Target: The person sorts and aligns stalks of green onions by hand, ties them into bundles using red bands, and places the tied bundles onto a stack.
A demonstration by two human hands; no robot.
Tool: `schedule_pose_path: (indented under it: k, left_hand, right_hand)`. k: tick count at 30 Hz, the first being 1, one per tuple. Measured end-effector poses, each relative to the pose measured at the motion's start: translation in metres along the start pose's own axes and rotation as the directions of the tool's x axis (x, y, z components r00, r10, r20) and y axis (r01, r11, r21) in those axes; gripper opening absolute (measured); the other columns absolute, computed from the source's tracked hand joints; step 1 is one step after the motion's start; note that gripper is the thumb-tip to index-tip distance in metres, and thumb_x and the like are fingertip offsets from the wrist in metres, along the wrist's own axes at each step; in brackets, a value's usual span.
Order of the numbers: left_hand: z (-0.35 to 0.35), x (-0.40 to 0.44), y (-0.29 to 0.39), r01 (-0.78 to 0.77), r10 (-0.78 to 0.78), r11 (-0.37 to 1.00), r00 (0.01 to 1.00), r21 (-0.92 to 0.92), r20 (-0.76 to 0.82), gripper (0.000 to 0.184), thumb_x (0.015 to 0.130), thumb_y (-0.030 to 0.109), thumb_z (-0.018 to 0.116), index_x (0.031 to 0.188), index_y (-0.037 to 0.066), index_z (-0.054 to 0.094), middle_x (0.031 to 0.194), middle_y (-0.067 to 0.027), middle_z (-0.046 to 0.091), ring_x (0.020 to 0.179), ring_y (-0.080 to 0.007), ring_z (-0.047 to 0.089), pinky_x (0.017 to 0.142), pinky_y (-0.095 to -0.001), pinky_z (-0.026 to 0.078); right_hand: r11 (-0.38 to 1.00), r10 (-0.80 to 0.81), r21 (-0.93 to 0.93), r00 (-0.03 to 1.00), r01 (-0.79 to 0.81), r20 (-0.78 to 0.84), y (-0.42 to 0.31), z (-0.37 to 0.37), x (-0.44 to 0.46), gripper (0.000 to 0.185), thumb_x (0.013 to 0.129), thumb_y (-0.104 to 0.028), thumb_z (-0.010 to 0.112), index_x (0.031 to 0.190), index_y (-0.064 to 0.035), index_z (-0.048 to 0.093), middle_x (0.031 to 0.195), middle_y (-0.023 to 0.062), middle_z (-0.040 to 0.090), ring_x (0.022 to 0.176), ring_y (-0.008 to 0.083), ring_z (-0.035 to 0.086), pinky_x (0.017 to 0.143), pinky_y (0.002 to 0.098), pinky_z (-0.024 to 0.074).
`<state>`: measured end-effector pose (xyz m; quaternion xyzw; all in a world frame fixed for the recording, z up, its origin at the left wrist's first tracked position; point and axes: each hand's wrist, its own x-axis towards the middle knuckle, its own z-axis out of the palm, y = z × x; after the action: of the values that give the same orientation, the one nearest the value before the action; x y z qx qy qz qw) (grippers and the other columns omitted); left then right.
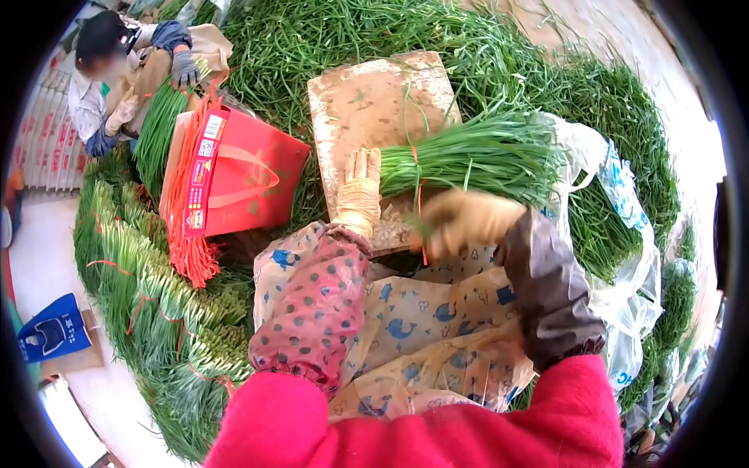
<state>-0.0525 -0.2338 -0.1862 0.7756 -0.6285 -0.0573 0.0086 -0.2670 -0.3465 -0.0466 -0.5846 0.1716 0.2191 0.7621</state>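
Observation:
A bunch of long green chives (476, 156) lies across a worn, dirt-stained board (382, 97), its pale stem ends to the left. Around it near those ends runs a red tie (415, 156), whose tail hangs below the bunch. My left hand (361, 191), in a pale glove, rests at the stem ends with its fingers stretched out flat. Just below the bunch is my right hand (476, 222), gloved too and close to the hanging tie. Motion smears its fingers, so whether it grips anything is unclear.
A red bag (257, 168) with a bundle of red ties (191, 249) stands left of the board. Tied chive bunches (156, 312) are stacked at left; loose chives (312, 39) surround the board. Plastic bags (624, 312) lie right. Another person (117, 86) handles chives at upper left.

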Motion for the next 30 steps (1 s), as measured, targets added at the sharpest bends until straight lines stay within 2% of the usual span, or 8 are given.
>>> schedule_pose_path:
  k: [3, 7, 10, 11, 17, 22, 27, 30]
  left_hand:
    - [-0.014, -0.01, -0.004, -0.078, 0.078, 0.996, 0.997, -0.037, -0.016, 0.101, 0.07, 0.018, 0.076, 0.152, 0.012, 0.017, 0.154, -0.014, 0.024, 0.142, -0.0337, 0.023, 0.114, -0.0507, 0.02]
    - [-0.043, -0.026, 0.016, 0.122, -0.122, 0.993, 0.992, 0.006, 0.016, 0.109, 0.07, 0.048, 0.072, 0.151, 0.004, 0.013, 0.156, -0.0164, 0.017, 0.143, -0.0362, 0.019, 0.108, -0.0572, 0.022]
    - [-0.058, -0.051, 0.039, 0.346, -0.34, 0.934, 0.937, -0.092, 0.075, 0.091, 0.076, 0.031, 0.064, 0.149, 0.001, 0.02, 0.153, -0.0186, 0.023, 0.141, -0.0388, 0.023, 0.109, -0.0583, 0.021]
    - [-0.044, -0.061, 0.043, 0.29, -0.35, 0.906, 0.923, -0.307, -0.16, 0.086, 0.074, 0.021, 0.061, 0.148, 0.0, 0.021, 0.151, -0.0213, 0.025, 0.141, -0.0403, 0.021, 0.11, -0.0567, 0.021]
    - [-0.056, -0.11, 0.08, 0.37, -0.258, 0.819, 0.92, -0.439, 0.295, 0.11, 0.073, 0.033, 0.075, 0.149, -0.002, 0.004, 0.151, -0.0271, 0.017, 0.141, -0.0405, 0.018, 0.113, -0.0513, 0.019]
    - [-0.044, -0.123, 0.096, 0.463, -0.121, 0.424, 0.881, -0.778, 0.458, 0.113, 0.074, 0.031, 0.077, 0.15, -0.001, -0.001, 0.152, -0.0266, 0.016, 0.14, -0.04, 0.022, 0.114, -0.0373, 0.022]
    - [-0.031, -0.109, 0.115, 0.497, -0.111, 0.194, 0.868, -0.846, 0.484, 0.116, 0.075, 0.032, 0.08, 0.15, 0.001, -0.002, 0.153, -0.0245, 0.018, 0.14, -0.0322, 0.025, 0.115, -0.0345, 0.022]
    - [-0.024, -0.11, 0.118, 0.431, 0.012, -0.359, 0.889, -0.828, 0.458, 0.116, 0.073, 0.029, 0.081, 0.15, 0.0, -0.001, 0.151, -0.0239, 0.022, 0.14, -0.0281, 0.026, 0.113, -0.0332, 0.025]
  right_hand:
    - [0.805, 0.15, -0.591, 0.981, -0.047, 0.126, -0.018, 0.052, 0.0, 0.054, 0.075, -0.027, 0.073, 0.121, -0.0022, 0.059, 0.103, 0.0117, 0.068, 0.097, 0.0192, 0.063, 0.083, 0.0323, 0.0504]
    - [0.923, -0.287, -0.293, 0.953, 0.248, -0.098, -0.04, 0.048, 0.017, 0.059, 0.07, -0.016, 0.077, 0.123, -0.0024, 0.058, 0.105, 0.0171, 0.067, 0.098, 0.0215, 0.064, 0.085, 0.0339, 0.0504]
    - [0.632, -0.542, -0.774, 0.738, 0.043, -0.402, -0.056, 0.022, 0.048, 0.081, 0.064, -0.021, 0.082, 0.133, 0.0009, 0.046, 0.12, 0.0228, 0.058, 0.113, 0.0324, 0.058, 0.092, 0.039, 0.0472]
    - [0.567, -0.489, -0.823, 0.797, -0.019, -0.355, -0.061, 0.006, 0.055, 0.085, 0.06, -0.021, 0.081, 0.134, -0.0003, 0.044, 0.127, 0.0238, 0.053, 0.118, 0.0376, 0.051, 0.098, 0.0415, 0.0434]
    - [0.291, -0.156, -0.816, 0.817, -0.5, -0.556, 0.012, -0.088, 0.034, 0.121, 0.036, -0.015, 0.087, 0.143, -0.0116, 0.029, 0.134, 0.019, 0.047, 0.127, 0.0396, 0.042, 0.103, 0.045, 0.0395]
    - [0.41, -0.329, -0.746, 0.678, -0.524, -0.657, 0.088, -0.12, 0.018, 0.108, 0.039, -0.012, 0.087, 0.136, -0.0069, 0.04, 0.104, 0.0211, 0.061, 0.095, 0.0427, 0.059, 0.081, 0.0457, 0.0495]
    - [0.592, -0.244, -0.585, 0.569, -0.554, -0.785, 0.063, -0.037, 0.003, 0.088, 0.06, -0.009, 0.076, 0.14, -0.0033, 0.038, 0.124, 0.0236, 0.057, 0.115, 0.0393, 0.054, 0.096, 0.0407, 0.0439]
    - [0.645, -0.276, -0.549, 0.507, -0.531, -0.816, 0.026, 0.013, -0.013, 0.085, 0.065, -0.007, 0.073, 0.141, -0.002, 0.036, 0.132, 0.024, 0.052, 0.122, 0.0379, 0.05, 0.1, 0.0386, 0.0406]
